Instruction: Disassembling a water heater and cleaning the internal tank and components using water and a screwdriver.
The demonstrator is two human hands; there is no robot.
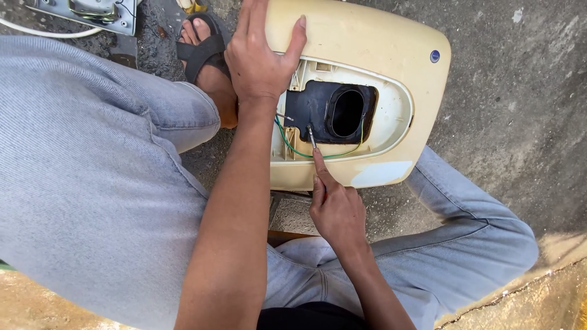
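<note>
A cream plastic housing (373, 43) lies on the ground between my legs. Its recess holds a black duct piece (312, 110) with an oval opening (347, 113), and a green wire (293, 150) curves along the lower edge. My left hand (260, 58) presses flat on the housing's left side, thumb on its top surface. My right hand (335, 211) grips a thin screwdriver (312, 138), index finger stretched along the shaft. The tip rests at the lower left corner of the black piece.
I sit on rough grey concrete (520, 122) in light blue jeans (92, 183). My foot in a black sandal (205, 52) rests left of the housing. A grey metal bracket (92, 12) and a white cable (43, 32) lie at the top left.
</note>
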